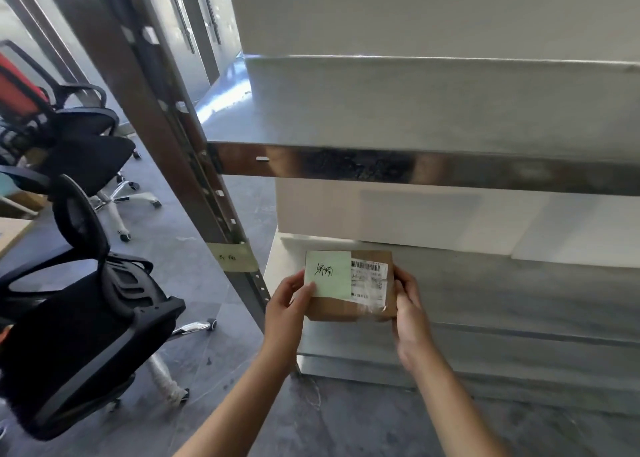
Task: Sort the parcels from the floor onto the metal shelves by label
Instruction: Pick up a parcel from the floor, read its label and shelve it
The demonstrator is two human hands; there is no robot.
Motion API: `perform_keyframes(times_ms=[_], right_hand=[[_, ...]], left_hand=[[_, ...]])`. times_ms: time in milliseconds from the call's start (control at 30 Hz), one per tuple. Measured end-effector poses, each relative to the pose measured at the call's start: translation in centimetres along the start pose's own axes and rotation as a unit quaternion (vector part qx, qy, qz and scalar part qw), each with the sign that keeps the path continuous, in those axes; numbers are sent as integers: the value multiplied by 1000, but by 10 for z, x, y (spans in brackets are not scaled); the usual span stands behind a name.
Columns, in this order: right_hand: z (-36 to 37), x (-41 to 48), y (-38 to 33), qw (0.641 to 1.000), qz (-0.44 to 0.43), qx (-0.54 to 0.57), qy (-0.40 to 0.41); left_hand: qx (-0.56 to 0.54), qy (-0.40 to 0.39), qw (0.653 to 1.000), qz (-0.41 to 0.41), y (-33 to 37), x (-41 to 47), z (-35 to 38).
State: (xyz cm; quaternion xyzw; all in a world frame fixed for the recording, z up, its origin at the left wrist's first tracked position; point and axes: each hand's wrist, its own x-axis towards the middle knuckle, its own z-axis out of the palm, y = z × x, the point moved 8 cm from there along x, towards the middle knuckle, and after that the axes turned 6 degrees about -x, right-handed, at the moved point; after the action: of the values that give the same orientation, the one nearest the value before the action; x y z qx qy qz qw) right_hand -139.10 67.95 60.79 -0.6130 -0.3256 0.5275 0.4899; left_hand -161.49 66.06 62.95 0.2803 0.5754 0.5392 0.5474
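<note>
A small brown cardboard parcel [346,309] carries a green handwritten note [329,274] and a white barcode label [369,280]. My left hand [287,304] grips its left edge, thumb on the green note. My right hand [408,304] holds its right edge. The parcel hovers over the left end of the lower metal shelf [502,294]. A higher metal shelf [433,110] lies above, bare. A strip of tape with handwriting [233,257] is stuck on the shelf's upright post [173,127] just left of the parcel.
Black office chairs stand left of the post, one close [86,335] and another behind it [93,151]. A red-backed chair [17,89] is at the far left. Grey floor [346,422] runs below the shelf unit, and a white wall backs the shelves.
</note>
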Motion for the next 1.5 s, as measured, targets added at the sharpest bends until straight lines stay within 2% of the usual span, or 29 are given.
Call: perform_keyframes(times_ms=[500,833,1167,1300,1500], right_hand=[[12,56,26,998,57,3,13],[17,66,33,997,63,6,46],[8,66,23,991,59,-93,76],[6,57,16,986,46,-132,90],[-1,32,-4,981,5,-158,110]], left_hand=[[8,33,999,-32,-19,52,17],[17,10,999,-26,-24,62,24],[103,-66,992,29,-23,60,26],[141,-69,986,57,-12,58,28],[149,-51,986,46,1,60,28]])
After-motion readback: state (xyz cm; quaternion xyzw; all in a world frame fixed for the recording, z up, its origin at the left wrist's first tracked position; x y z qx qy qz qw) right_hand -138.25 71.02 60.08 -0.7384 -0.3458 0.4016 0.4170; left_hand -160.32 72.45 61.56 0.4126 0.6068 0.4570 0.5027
